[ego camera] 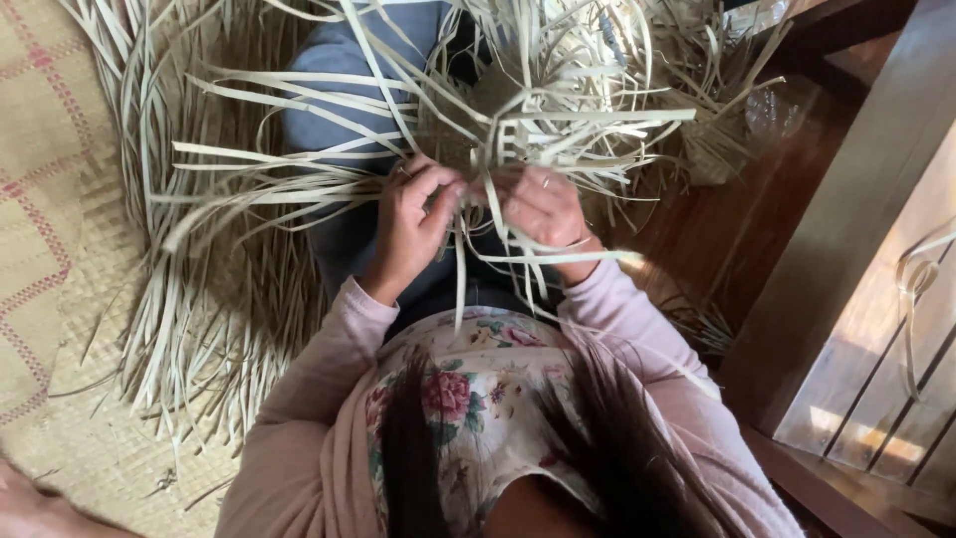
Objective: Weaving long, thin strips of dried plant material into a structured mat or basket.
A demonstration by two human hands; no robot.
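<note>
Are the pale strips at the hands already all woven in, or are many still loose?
Many are loose: around the small woven piece, pale strips fan outward unwoven, above the left hand and right hand.

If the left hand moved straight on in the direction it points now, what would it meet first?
The left hand points up the picture, so it would probably first meet the small woven piece and its loose pale strips; depth is unclear.
</note>
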